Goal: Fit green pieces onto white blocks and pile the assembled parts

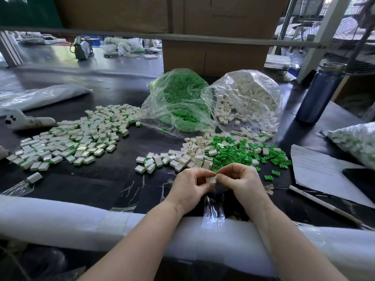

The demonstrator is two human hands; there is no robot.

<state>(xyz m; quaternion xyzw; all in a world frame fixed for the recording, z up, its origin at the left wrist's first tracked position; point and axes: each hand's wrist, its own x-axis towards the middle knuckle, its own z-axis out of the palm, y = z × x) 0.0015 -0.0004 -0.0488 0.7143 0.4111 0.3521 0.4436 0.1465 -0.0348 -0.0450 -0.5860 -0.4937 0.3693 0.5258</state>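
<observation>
I hold one small white rectangular plastic block (211,179) between both hands, low in the middle of the frame, just above the black tabletop (105,179). My left hand (189,186) pinches it from the left with thumb and curled fingers; my right hand (241,182) closes on its right end, where a sliver of green plastic piece (216,178) shows at the block's edge — how far it is seated I cannot tell.

Just above my hands lies a loose heap of empty white blocks (192,154), and to its right, touching it, a scatter of small green plastic pieces (239,154). A few finished parts sit at the heap's left edge. The big spread of assembled white-and-green parts (77,136) covers the left middle of the frame.

Behind the heaps, at upper centre, two clear plastic bags lie open side by side — the bag of green pieces (178,102) on the left, the bag of white blocks (247,100) on the right, spilling forward. A dark blue metal bottle (320,92) stands upright at the upper right. At the right edge sit a sealed clear bag of finished parts (353,142), a white sheet of paper (320,171) and a thin white pen (322,203). A white foam pad (60,218) runs along the table's near edge under my forearms.
</observation>
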